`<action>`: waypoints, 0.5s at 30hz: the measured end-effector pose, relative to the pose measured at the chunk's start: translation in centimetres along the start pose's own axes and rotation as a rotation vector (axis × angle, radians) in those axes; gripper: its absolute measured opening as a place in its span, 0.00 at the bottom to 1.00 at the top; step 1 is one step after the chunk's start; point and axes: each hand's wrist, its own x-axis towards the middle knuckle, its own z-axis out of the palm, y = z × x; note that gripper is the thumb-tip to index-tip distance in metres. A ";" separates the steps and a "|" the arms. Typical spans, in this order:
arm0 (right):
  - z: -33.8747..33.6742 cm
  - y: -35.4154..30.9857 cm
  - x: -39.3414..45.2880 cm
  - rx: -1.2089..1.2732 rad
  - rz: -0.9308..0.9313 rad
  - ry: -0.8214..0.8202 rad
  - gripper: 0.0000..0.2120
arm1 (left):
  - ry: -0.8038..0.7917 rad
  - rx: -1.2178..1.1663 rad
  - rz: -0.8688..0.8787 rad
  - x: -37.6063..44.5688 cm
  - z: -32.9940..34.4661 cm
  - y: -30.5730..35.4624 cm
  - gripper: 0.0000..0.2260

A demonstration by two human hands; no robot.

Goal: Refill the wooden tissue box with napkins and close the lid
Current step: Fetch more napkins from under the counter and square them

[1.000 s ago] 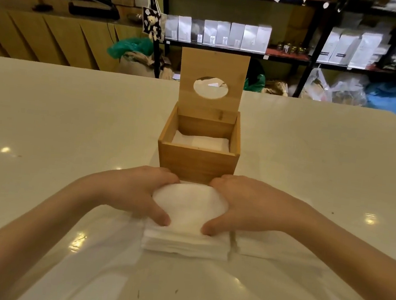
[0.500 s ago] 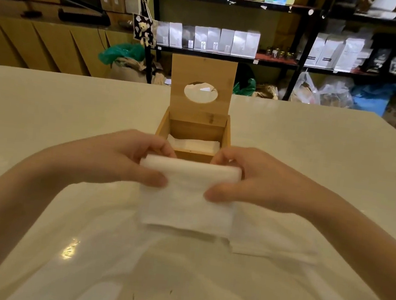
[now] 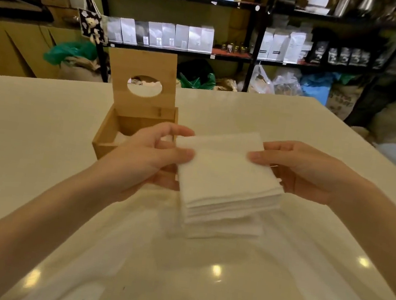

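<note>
A thick stack of white napkins (image 3: 223, 175) is held in the air between both hands, to the right of the wooden tissue box (image 3: 108, 136). My left hand (image 3: 145, 161) pinches the stack's left edge, thumb on top. My right hand (image 3: 306, 170) grips its right edge. The box stands open, its lid (image 3: 143, 68) upright at the back with an oval hole through it. My left hand hides most of the box's inside and its front right corner. More white napkins (image 3: 219, 229) lie on the table under the held stack.
A clear plastic sheet (image 3: 177, 272) lies on the pale table (image 3: 20, 128) in front of me. Black shelves with bags and packets (image 3: 161, 33) stand behind the table, and sacks lie on the floor at the right.
Both hands lifted the napkin stack off the table and now hold it flat, shifted to the right of the box. The view has swung so the box sits further left.
</note>
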 end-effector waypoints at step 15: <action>0.1 5.2 1.3 -0.393 -0.107 0.247 0.06 | 0.138 1.021 0.300 1.2 1.9 -3.6 0.12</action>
